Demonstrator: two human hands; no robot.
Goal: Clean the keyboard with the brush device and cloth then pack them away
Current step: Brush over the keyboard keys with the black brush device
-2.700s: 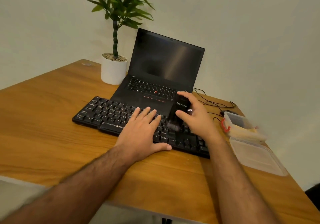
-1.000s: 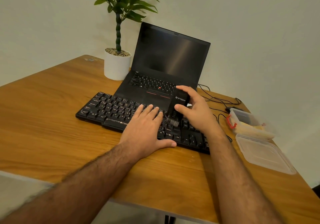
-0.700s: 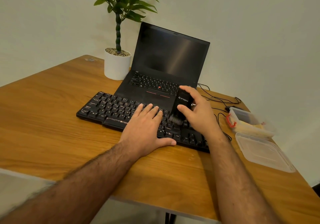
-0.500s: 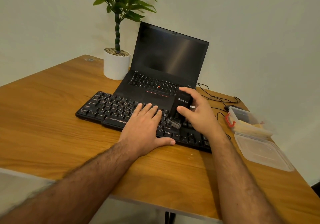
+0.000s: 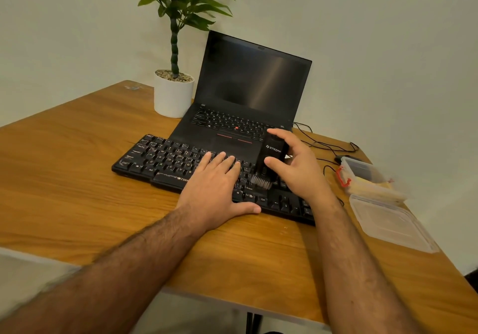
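Here, the right hand [image 5: 297, 168] gripped the black brush device [image 5: 271, 156], thumb curled across its front face and index finger arched over its top end, with the other fingers hidden behind the body. The device stood nearly upright, its pale bristles [image 5: 261, 181] touching the keys toward the right part of the black keyboard [image 5: 165, 159]. A white logo showed on the device, too small to read with confidence.

The left hand [image 5: 214, 189] lay flat on the keyboard just beside the bristles, fingers straight and close together, thumb stretched along the front edge; it held nothing and covered the keys beneath it. The right end of the keyboard was partly hidden behind the right wrist.

The keyboard sat on the wooden table [image 5: 64, 178], right in front of an open laptop [image 5: 248, 93] with a dark screen. A potted plant [image 5: 174, 75] in a white pot stood left of the laptop, its upper leaves cut off by the frame. Black cables [image 5: 320, 143] trailed behind the right hand.

At the table's right side stood a clear plastic box [image 5: 367, 178] with a red clasp, blurred; something yellowish lay inside, and I could not tell whether it was the cloth. Its clear lid [image 5: 388, 222] lay flat just beside it, nearer the person.
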